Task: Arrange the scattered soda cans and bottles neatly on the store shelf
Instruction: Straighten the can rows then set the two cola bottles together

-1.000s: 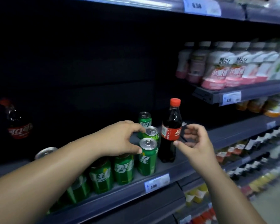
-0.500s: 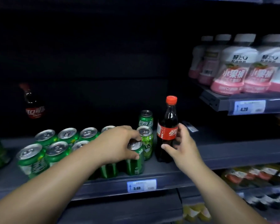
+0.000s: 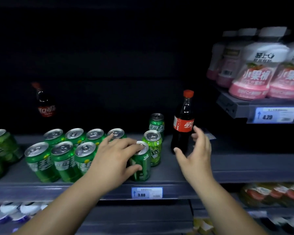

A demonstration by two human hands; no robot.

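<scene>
Head view: The left hand point(image 3: 115, 160) is closed around a green can point(image 3: 141, 164) at the front edge of the shelf point(image 3: 244, 165), fingers over its top, thumb on its side. A second can point(image 3: 152, 147) stands just behind it, a third point(image 3: 157, 123) further back. Seven cans point(image 3: 64, 153) stand in two rows to the left. The right hand point(image 3: 196, 154) is spread open and holds nothing, just beside the upright cola bottle point(image 3: 183, 122). Another cola bottle point(image 3: 45, 103) stands far back left.

Dim store aisle, black back panel point(image 3: 126, 56), grey metal shelf point(image 3: 244, 167) with blue price tag point(image 3: 147, 192), raised side shelf point(image 3: 234, 106) holding pink-white bottles point(image 3: 255, 73)
</scene>
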